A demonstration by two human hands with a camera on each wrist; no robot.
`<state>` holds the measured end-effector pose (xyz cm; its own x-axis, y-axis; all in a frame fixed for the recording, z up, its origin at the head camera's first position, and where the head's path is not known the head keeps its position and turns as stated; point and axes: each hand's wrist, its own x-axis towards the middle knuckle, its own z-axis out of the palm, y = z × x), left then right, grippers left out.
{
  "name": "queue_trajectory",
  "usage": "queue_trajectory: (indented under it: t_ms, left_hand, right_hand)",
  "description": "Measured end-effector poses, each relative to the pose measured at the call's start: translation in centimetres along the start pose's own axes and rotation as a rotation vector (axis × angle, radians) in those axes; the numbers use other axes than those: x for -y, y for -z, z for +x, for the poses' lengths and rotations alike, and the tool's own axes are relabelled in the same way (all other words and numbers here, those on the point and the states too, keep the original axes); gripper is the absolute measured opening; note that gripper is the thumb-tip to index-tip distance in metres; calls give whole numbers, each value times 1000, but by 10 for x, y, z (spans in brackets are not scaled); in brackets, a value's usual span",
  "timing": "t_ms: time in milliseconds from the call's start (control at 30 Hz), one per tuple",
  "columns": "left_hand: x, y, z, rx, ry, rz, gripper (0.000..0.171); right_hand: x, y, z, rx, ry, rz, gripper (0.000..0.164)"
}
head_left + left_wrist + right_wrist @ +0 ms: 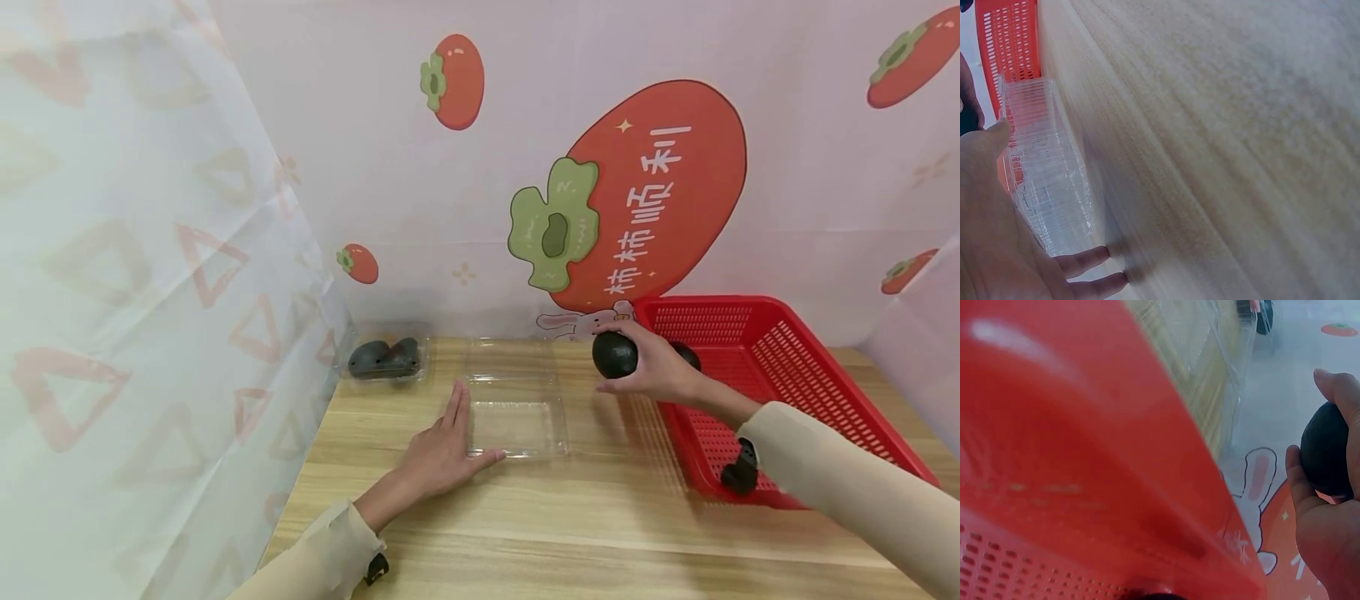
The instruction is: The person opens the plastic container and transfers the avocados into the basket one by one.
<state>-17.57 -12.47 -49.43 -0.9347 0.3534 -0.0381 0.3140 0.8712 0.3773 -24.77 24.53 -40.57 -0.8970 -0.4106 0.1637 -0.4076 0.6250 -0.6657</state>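
My right hand (pixel 656 367) grips a dark avocado (pixel 615 355), holding it up by the left rim of the red basket. In the right wrist view, thumb and fingers curve round this avocado (pixel 1327 450). An open clear plastic box (pixel 517 425) lies on the table, its lid (pixel 512 358) folded back toward the wall. With fingers extended, my left hand (pixel 444 450) touches the box's left side and near edge. The left wrist view shows that box (pixel 1054 181) beside the spread fingers. Another avocado (pixel 686 357) sits in the basket, partly hidden behind my right hand.
A red perforated basket (pixel 825 375) stands on the right of the wooden table (pixel 570 533). At the back left, a clear box (pixel 384 353) contains dark avocados. A printed cloth wall (pixel 390 167) rises behind the table, and another hangs along the left.
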Motion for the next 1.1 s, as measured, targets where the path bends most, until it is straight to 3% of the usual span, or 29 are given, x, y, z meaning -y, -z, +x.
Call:
queue_trajectory:
  t_ms: [533, 1100]
  left_hand:
    - [-1, -1, 1, -2, 4, 2, 123]
    - [-2, 1, 0, 0, 9, 3, 121]
  right_hand:
    - [-16, 22, -10, -33, -17, -9, 81]
    - [-39, 44, -18, -67, -76, -23, 85]
